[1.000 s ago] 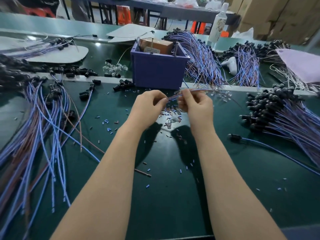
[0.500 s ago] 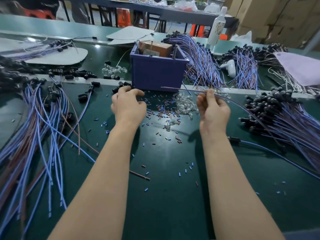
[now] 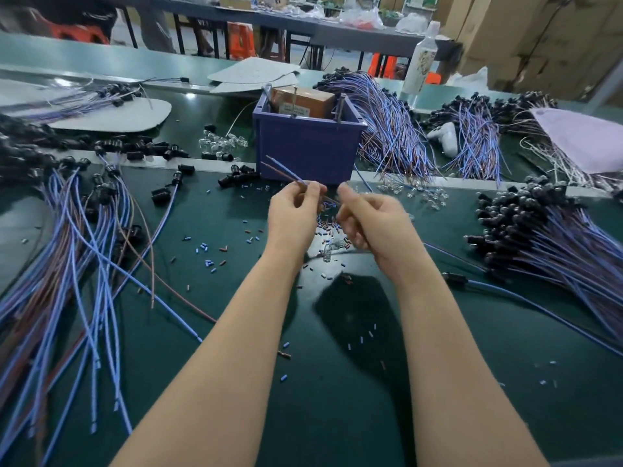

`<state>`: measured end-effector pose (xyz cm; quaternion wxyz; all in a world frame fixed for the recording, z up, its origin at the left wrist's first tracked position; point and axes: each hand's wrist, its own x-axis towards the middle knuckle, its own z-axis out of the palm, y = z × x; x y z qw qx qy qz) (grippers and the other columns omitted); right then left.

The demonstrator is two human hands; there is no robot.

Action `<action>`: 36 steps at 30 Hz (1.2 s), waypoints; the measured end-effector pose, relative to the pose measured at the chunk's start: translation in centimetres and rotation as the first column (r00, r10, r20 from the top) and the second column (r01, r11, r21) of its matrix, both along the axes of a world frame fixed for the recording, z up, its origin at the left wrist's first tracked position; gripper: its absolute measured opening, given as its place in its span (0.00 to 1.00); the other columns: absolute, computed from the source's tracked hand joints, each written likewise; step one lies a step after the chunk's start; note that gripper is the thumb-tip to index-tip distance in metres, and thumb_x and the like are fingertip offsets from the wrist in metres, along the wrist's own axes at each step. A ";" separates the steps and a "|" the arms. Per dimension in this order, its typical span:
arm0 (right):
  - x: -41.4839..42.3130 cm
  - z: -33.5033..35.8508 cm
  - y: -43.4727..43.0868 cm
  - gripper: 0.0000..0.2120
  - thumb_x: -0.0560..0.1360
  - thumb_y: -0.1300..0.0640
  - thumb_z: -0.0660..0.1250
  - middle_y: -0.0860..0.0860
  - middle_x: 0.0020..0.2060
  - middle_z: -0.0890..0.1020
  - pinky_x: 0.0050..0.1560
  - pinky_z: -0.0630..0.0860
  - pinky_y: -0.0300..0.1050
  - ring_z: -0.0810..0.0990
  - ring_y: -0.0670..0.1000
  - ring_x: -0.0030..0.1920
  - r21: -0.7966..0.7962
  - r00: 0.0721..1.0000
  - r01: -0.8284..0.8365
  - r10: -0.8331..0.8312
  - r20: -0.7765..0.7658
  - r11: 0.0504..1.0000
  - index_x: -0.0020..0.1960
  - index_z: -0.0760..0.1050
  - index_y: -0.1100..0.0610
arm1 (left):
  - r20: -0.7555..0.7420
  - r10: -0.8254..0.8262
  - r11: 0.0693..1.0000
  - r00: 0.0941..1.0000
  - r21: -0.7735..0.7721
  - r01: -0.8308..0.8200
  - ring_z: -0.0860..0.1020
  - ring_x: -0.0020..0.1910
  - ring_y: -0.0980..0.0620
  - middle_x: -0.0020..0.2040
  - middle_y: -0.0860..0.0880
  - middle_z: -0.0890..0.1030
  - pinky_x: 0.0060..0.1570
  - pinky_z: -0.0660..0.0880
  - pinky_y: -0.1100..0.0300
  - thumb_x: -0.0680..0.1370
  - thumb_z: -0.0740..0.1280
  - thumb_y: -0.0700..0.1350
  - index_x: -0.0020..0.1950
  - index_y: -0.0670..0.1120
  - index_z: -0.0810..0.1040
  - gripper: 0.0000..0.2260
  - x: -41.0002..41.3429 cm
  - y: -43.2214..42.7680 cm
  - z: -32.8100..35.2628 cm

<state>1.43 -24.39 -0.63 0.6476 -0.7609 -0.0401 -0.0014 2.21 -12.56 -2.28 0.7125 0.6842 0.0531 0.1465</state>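
A thin pair of wires (image 3: 285, 170), one blue and one brown, sticks up and to the left out of my left hand (image 3: 294, 215), which pinches it between thumb and fingers. My right hand (image 3: 372, 224) is close beside it with fingers curled; it seems to pinch the same wires where they pass between the hands, though motion blur hides the fingertips. Both hands hover above the green table (image 3: 337, 382), over a scatter of small blue and brown insulation bits (image 3: 325, 227) and a few clear LEDs (image 3: 332, 246).
A purple bin (image 3: 308, 153) with a brown box in it stands just behind the hands. Loose blue and brown wires (image 3: 77, 264) spread at the left. Wires with black caps (image 3: 546, 230) are heaped at the right. More bundles (image 3: 391, 129) and clear LEDs (image 3: 220, 143) lie behind.
Half a second ago my hands were apart, the left near the bin, the right holding the wires. They have come together, and my left hand now pinches the wire ends.
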 end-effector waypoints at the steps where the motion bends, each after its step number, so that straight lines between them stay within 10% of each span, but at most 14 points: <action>1: 0.0 0.1 0.1 0.15 0.78 0.51 0.65 0.46 0.24 0.76 0.27 0.70 0.36 0.72 0.44 0.25 -0.073 0.984 0.071 -0.058 0.166 0.995 0.34 0.75 0.54 | 0.021 0.027 0.998 0.999 0.049 -0.028 0.74 0.37 0.52 0.37 0.48 0.78 0.46 0.74 0.53 0.81 0.63 0.45 0.40 0.48 0.78 0.10 0.0 0.4 -0.3; 4: 0.1 -0.3 0.8 0.06 0.77 0.55 0.65 0.49 0.43 0.83 0.50 0.72 0.39 0.78 0.47 0.45 -0.422 0.887 0.277 -0.061 0.458 0.863 0.49 0.80 0.55 | 0.065 0.100 0.991 0.993 0.078 -0.105 0.74 0.35 0.53 0.34 0.47 0.78 0.42 0.74 0.53 0.79 0.65 0.48 0.37 0.48 0.77 0.12 0.0 1.3 -0.5; 7: 0.3 -1.7 1.2 0.09 0.78 0.57 0.64 0.53 0.45 0.84 0.46 0.69 0.37 0.78 0.50 0.45 -0.542 0.944 0.167 0.025 0.330 0.824 0.53 0.81 0.58 | 0.064 0.128 0.991 0.990 -0.050 -0.125 0.73 0.30 0.59 0.33 0.50 0.77 0.39 0.75 0.55 0.79 0.66 0.48 0.38 0.47 0.77 0.10 0.0 1.3 -0.2; 11: 0.2 -2.1 2.3 0.06 0.77 0.60 0.65 0.51 0.38 0.83 0.42 0.73 0.32 0.78 0.44 0.36 -0.349 0.937 0.201 -0.076 0.340 0.915 0.48 0.81 0.58 | 0.048 -0.030 0.998 0.998 -0.052 0.033 0.78 0.39 0.54 0.39 0.48 0.80 0.46 0.78 0.56 0.79 0.66 0.41 0.47 0.42 0.79 0.03 -0.3 0.1 -0.2; 16: 0.7 -2.4 2.6 0.07 0.76 0.63 0.66 0.58 0.40 0.83 0.54 0.79 0.54 0.82 0.54 0.42 0.019 0.984 0.146 -0.147 0.103 0.989 0.40 0.75 0.56 | 0.030 -0.052 0.995 0.998 0.086 0.049 0.80 0.45 0.49 0.43 0.45 0.81 0.55 0.77 0.52 0.78 0.65 0.37 0.48 0.42 0.79 0.04 -0.2 -0.1 -0.4; 22: 1.4 -2.0 2.2 0.07 0.79 0.64 0.62 0.51 0.31 0.80 0.39 0.80 0.39 0.80 0.47 0.34 0.477 0.932 0.331 -0.361 -0.031 0.814 0.43 0.72 0.57 | 0.016 0.087 0.983 0.996 -0.165 -0.084 0.81 0.36 0.55 0.37 0.49 0.81 0.39 0.77 0.63 0.81 0.60 0.40 0.44 0.46 0.73 0.08 0.3 0.7 -0.5; 28: 1.6 -2.4 2.3 0.19 0.81 0.64 0.53 0.49 0.39 0.77 0.53 0.78 0.51 0.80 0.49 0.42 -0.026 0.955 0.288 -0.285 0.079 0.957 0.71 0.62 0.57 | -0.021 0.162 0.985 0.987 -0.054 -0.163 0.76 0.34 0.60 0.35 0.52 0.73 0.36 0.73 0.67 0.82 0.53 0.37 0.65 0.42 0.70 0.14 1.1 1.6 -0.7; 36: 0.7 -2.3 3.0 0.24 0.79 0.64 0.56 0.53 0.47 0.80 0.53 0.76 0.52 0.81 0.56 0.46 -0.231 0.930 0.301 -0.232 0.284 0.925 0.74 0.61 0.55 | 0.076 0.056 0.980 0.996 0.187 -0.070 0.80 0.38 0.56 0.41 0.50 0.78 0.50 0.78 0.58 0.81 0.57 0.36 0.75 0.49 0.60 0.23 0.4 1.3 -0.7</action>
